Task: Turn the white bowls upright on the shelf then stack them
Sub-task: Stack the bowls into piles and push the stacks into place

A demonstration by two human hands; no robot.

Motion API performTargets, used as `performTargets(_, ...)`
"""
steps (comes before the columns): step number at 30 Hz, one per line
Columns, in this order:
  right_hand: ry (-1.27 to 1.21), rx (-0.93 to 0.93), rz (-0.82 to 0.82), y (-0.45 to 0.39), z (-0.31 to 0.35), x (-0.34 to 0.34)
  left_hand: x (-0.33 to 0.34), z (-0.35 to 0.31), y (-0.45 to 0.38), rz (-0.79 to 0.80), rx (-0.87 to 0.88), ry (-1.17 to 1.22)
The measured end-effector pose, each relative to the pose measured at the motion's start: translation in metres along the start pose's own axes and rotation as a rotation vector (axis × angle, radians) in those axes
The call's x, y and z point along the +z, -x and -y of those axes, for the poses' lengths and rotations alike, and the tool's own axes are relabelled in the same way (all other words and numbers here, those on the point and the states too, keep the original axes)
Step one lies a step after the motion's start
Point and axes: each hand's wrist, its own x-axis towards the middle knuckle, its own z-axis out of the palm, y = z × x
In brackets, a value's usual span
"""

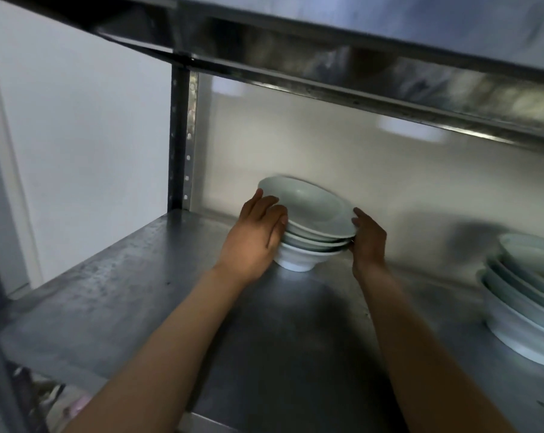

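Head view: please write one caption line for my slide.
Both hands, left and right, steady a stack of upright white bowls on the metal shelf.

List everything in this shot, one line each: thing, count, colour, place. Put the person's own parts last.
Stack of bowls: one stack, about four upright bowls, white, back left of the shelf, held between both hands.
Second stack of bowls: one, several upright bowls, white, right edge of the shelf, partly cut off by the frame.
Shelf: one, grey metal, carries both stacks.
Upper shelf: one, shiny metal, overhead.
Upright post: one, dark metal with holes, back left corner.
Wall: white, behind and to the left.
Left hand: one, fingers against the stack's left side.
Right hand: one, fingers at the stack's right rims.
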Motion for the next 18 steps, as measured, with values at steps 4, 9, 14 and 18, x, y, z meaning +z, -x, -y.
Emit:
performTargets(4, 0.059, -0.004, 0.043, 0.016, -0.002, 0.034, -0.025, 0.02, -0.002, -0.024, -0.011, -0.021)
performTargets(9, 0.18, -0.027, 0.104, 0.047, -0.004, 0.101, -0.064, 0.058, 0.003, -0.115, -0.195, -0.006)
performTargets(14, 0.299, -0.072, 0.167, 0.062, -0.005, 0.148, -0.089, 0.094, 0.004, -0.169, -0.275, -0.043)
performTargets(18, 0.364, -0.107, 0.176, 0.062, -0.012, 0.166, -0.098, 0.114, 0.003, -0.143, -0.265, -0.109)
